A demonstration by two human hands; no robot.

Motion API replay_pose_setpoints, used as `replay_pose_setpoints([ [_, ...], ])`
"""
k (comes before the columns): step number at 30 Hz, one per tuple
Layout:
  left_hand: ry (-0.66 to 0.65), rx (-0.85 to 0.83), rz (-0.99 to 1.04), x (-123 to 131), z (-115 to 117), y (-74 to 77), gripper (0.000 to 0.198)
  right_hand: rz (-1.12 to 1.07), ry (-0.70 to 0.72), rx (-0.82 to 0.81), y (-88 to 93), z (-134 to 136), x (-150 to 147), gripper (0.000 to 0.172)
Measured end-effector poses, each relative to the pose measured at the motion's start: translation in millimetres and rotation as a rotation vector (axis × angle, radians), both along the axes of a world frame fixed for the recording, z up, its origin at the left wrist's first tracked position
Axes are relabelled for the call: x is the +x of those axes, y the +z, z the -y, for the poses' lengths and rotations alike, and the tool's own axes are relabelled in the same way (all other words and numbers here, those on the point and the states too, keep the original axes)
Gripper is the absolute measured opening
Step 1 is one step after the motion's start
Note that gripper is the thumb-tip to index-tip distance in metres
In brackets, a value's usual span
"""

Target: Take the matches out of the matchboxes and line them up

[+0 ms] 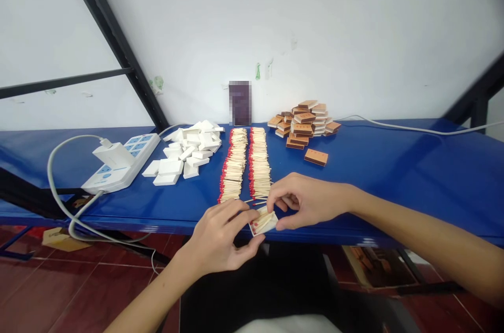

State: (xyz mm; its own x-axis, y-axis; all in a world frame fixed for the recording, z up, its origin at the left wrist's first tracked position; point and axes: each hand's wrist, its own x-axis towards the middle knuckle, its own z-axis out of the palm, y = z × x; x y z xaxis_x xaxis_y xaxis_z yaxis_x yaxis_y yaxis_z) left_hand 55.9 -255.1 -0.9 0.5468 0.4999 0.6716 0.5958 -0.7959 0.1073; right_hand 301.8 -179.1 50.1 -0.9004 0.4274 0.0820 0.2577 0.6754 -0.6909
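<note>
At the front edge of the table, a small white matchbox tray point(269, 225) is tilted between my hands, with several red-tipped matches point(260, 222) lying in it. My left hand point(225, 233) grips its left end between thumb and fingers. The thumb and curled fingers of my right hand point(301, 200) are closed at the tray's right end. Just beyond, a few loose matches point(258, 199) lie on the blue surface. Two long rows of matches, a left row point(235, 159) and a right row point(260, 162), run back toward the wall, their heads to the left.
White empty trays point(192, 146) are heaped at left, beside a power strip point(129, 162) with a charger and white cable. Brown matchboxes point(305, 125) are piled back right, with one box point(316, 157) apart. A dark blurred rectangle point(240, 103) leans on the wall.
</note>
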Motion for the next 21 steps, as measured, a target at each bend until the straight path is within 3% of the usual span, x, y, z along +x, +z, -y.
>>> replay_pose_setpoints([
  [9, -0.004, -0.002, -0.011, 1, 1, 1.9, 0.021, -0.060, -0.002, -0.012, -7.2, -2, -6, 0.015],
  [17, -0.015, -0.026, -0.015, 0, 0, 0.1, 0.021, -0.067, -0.004, -0.005, -10.6, 1, -8, 0.021],
  [21, -0.016, -0.022, -0.018, 0, 0, 0.2, 0.019, -0.084, -0.008, -0.003, -3.4, -1, -8, 0.023],
])
